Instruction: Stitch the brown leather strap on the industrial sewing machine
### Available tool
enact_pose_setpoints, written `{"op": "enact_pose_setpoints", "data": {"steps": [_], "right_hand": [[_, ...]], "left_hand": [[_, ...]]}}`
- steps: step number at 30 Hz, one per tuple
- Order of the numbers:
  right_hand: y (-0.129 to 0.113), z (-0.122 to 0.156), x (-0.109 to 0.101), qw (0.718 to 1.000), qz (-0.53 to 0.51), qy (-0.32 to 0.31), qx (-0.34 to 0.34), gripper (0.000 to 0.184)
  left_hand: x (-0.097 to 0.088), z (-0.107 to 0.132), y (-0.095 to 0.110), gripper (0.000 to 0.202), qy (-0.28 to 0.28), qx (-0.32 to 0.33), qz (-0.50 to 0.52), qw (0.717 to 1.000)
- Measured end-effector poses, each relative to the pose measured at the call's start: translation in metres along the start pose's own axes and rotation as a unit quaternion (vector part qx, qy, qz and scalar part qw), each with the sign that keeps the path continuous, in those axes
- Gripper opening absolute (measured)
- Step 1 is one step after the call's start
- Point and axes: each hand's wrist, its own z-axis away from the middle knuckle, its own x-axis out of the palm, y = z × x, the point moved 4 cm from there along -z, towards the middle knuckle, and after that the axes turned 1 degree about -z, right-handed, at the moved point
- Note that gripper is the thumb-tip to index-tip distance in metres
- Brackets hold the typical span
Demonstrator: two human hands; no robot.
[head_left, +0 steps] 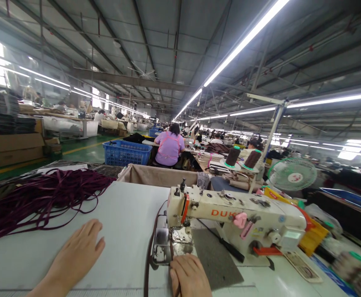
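My left hand [76,249] reaches over the pale tabletop with its fingers stretched out and nothing in it. Just in front of the sewing machine [226,214], my right hand [190,275] has its fingers pressed together on a narrow dark fabric strip [171,244], which runs back toward the presser foot. Part of that strip is hidden under the fingers. A longer dark length [148,258] curves along the left side of the metal needle plate [182,236]. Beyond my left hand lies a tangled heap of maroon strips [71,185].
A grey pad [215,255] lies under the machine arm. Behind the table stand a fabric-lined bin [158,176] and a blue crate [127,153]. A seated person in purple [169,147] faces away. Thread cones [232,156] and a fan [293,174] stand at the right.
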Motion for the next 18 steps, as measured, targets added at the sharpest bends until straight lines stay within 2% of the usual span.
{"op": "enact_pose_setpoints", "data": {"steps": [4, 7, 9, 11, 13, 16, 18], "right_hand": [[0.004, 0.003, 0.004, 1.0, 0.005, 0.003, -0.012, 0.03], [0.009, 0.006, 0.007, 0.999, 0.012, -0.015, -0.029, 0.03], [0.01, 0.005, 0.007, 0.999, 0.018, -0.014, -0.046, 0.03], [0.009, 0.003, 0.006, 0.998, 0.025, -0.001, -0.06, 0.03], [0.01, 0.002, 0.006, 0.997, 0.035, 0.012, -0.065, 0.031], [0.012, 0.003, 0.01, 0.997, 0.047, 0.014, -0.068, 0.032], [0.014, 0.005, 0.012, 0.996, 0.05, 0.015, -0.071, 0.033]], "left_hand": [[0.003, 0.007, 0.048, 0.048, -0.031, 0.086, 0.068, 0.994], [-0.005, 0.009, 0.087, 0.059, -0.089, 0.154, 0.121, 0.977], [-0.011, 0.006, 0.104, 0.062, -0.125, 0.181, 0.144, 0.965], [-0.012, 0.0, 0.113, 0.061, -0.14, 0.179, 0.158, 0.961], [-0.008, -0.009, 0.114, 0.058, -0.128, 0.165, 0.169, 0.963], [0.006, -0.022, 0.115, 0.055, -0.108, 0.147, 0.189, 0.965], [0.019, -0.031, 0.116, 0.056, -0.12, 0.121, 0.199, 0.965]]}}
